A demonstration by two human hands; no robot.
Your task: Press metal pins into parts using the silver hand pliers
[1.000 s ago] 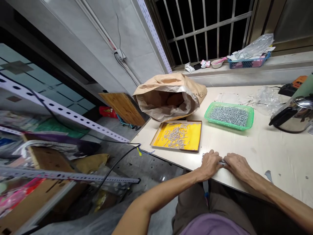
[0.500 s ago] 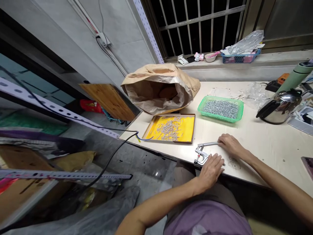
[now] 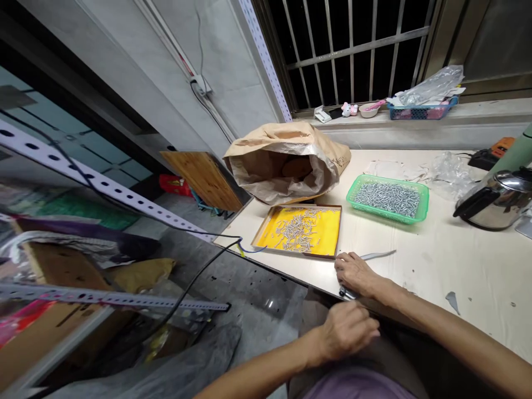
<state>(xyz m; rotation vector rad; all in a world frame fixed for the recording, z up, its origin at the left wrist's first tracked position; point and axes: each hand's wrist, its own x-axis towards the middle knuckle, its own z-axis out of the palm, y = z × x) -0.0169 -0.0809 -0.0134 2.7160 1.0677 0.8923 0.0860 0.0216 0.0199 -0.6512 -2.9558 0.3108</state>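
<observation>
A metal lever clamp (image 3: 348,293) sits at the table's front edge, its long handle (image 3: 380,255) pointing right along the tabletop. My right hand (image 3: 356,274) covers most of the clamp from above, with its fingers curled down over the working end. What those fingertips grip is hidden. Below the edge, over my lap, my left hand (image 3: 348,330) is closed, apart from the clamp, and its contents cannot be seen. To the left lies a shallow tray (image 3: 328,233) with a yellow bottom and loose small metal pins (image 3: 297,230).
A green plastic basket (image 3: 423,205) full of small metal pieces stands behind my right hand. An open paper sack (image 3: 286,133) leans behind the tray. A steel kettle (image 3: 494,199) is at the right. A small grey scrap (image 3: 452,302) lies on the tabletop.
My right hand has left the handle's end and moved left onto the clamp's body. My left hand has drawn back from the clamp to over my lap. The view has shifted left.
</observation>
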